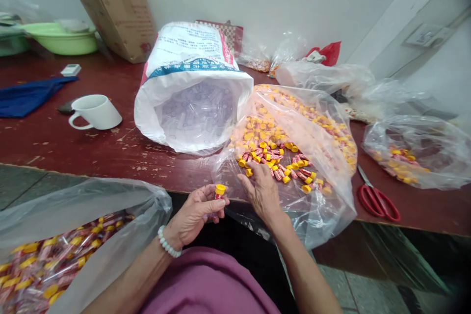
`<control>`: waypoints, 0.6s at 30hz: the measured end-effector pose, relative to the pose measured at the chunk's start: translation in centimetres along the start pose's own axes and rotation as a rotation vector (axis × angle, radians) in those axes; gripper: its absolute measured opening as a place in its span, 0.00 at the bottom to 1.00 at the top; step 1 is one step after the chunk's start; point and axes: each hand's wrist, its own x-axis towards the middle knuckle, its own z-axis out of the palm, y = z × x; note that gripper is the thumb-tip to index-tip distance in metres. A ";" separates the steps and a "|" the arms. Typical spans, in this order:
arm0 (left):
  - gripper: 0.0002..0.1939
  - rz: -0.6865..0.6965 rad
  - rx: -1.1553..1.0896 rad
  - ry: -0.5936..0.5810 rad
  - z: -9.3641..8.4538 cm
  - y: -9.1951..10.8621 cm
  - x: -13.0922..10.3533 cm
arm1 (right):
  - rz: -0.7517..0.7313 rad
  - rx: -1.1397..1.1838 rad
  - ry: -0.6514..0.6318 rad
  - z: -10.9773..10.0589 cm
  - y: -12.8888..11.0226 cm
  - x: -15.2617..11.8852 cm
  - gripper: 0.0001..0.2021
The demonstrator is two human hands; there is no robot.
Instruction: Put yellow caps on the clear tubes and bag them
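Note:
My left hand [202,206], with a beaded bracelet [170,242] at the wrist, is closed around a small tube with a yellow cap [220,190]. The cap points up, and red patterning shows beneath it; the fingers hide the lower part. Over the mouth of a clear plastic bag [331,211], my right hand [262,191] reaches in with thumb and fingers apart. At its fingertips lie many yellow-capped pieces with red-and-white bodies [281,171]. Behind both hands, a white woven sack [191,54] lies on its side, its mouth facing me, with clear tubes [198,113] inside.
Lower left, a large plastic bag [147,196] holds capped tubes [47,265]. Red-handled scissors [377,201] and a smaller clear bag [449,152] are at the right. A white mug [101,114], blue cloth [33,95], green basin [62,41] and cardboard box [121,10] occupy the table's left.

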 end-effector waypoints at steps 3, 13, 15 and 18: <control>0.17 0.058 0.095 0.051 0.1 -0.1 0.2 | 0.119 -0.214 0.048 1.1 2.0 1.2 0.14; 0.14 0.201 0.306 0.050 0.6 -0.9 0.8 | 0.144 0.133 0.046 -1.6 0.8 -0.6 0.09; 0.15 0.226 0.423 0.047 0.5 -0.9 0.9 | 0.043 0.349 -0.052 -3.0 -0.8 -1.5 0.11; 0.15 0.262 0.571 0.005 0.6 -0.9 0.9 | -0.165 0.394 -0.151 -4.3 -2.8 -2.3 0.13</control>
